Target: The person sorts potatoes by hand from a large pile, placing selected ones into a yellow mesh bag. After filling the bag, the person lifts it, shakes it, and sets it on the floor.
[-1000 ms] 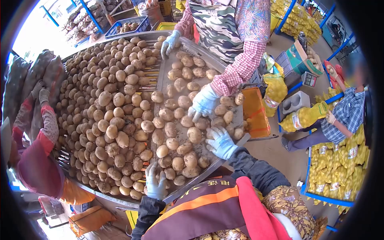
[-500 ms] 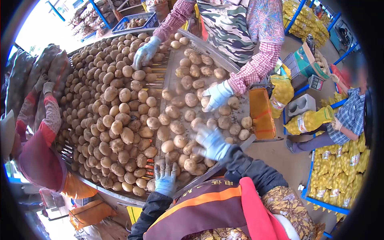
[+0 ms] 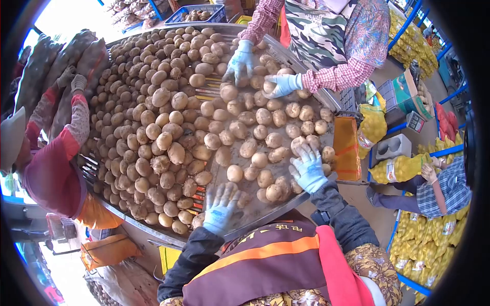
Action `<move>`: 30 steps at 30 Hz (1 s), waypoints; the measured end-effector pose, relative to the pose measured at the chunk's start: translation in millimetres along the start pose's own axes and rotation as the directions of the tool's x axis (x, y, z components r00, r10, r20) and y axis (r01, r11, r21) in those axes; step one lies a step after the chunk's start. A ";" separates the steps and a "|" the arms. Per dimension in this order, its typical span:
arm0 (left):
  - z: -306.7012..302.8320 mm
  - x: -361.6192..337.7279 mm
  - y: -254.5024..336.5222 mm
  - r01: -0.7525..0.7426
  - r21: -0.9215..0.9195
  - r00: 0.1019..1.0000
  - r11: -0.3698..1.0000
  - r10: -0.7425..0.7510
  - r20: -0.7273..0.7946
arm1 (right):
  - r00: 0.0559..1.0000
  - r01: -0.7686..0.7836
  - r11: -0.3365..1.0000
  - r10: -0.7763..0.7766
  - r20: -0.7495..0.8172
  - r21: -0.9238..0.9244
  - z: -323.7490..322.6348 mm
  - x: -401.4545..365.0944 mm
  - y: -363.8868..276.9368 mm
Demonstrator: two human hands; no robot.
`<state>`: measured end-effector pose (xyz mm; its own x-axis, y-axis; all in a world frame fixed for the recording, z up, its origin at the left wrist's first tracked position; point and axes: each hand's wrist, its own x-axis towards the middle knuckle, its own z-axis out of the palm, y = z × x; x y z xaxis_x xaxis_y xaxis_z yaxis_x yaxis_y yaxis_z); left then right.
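Many brown potatoes [image 3: 158, 140] cover a metal sorting table [image 3: 239, 217]. My left hand [image 3: 219, 210], in a light blue glove with greyish fingertips, hovers with fingers spread over the near edge, close to a slatted section. It holds nothing. My right hand [image 3: 309, 171], gloved alike, lies with fingers stretched over potatoes near the right end of the table. Its fingertips are at a potato [image 3: 299, 145] but are not wrapped round it. More potatoes [image 3: 275, 189] rest between my hands.
Across the table, a co-worker's two gloved hands [image 3: 241, 62] handle potatoes. Another person at left grips large dark sacks [image 3: 56, 86]. An orange-lined chute [image 3: 346, 148] hangs off the right end. Yellow net bags [image 3: 429, 245] are stacked at right, where a third person handles one.
My right hand has moved right across the table, and potatoes there now sit farther right. My left hand has lifted slightly and spread its fingers. The co-worker's hands have come closer together.
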<state>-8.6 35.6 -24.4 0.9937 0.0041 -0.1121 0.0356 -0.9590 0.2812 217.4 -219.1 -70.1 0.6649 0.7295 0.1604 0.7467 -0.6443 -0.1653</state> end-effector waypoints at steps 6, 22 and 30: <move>-9.0 -83.5 -38.1 0.346 0.089 0.925 0.934 -0.356 0.136 | 0.896 0.362 0.902 -0.407 0.180 0.237 -0.5 -22.4 -54.4; 65.0 40.2 -19.2 -0.042 -0.725 0.921 0.687 -0.255 -0.296 | 0.973 0.024 0.994 -0.047 0.226 0.106 9.6 56.4 -80.4; 1.0 -42.7 -54.6 0.130 -0.664 0.809 0.736 -0.466 -0.358 | 0.993 0.075 0.995 -0.069 -0.094 0.068 -7.4 45.9 -57.2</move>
<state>-53.1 87.5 -35.8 0.8258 0.5513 0.1191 0.2260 -0.5170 0.8256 205.3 -150.5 -46.1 0.6108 0.7472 0.2620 0.7917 -0.5705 -0.2187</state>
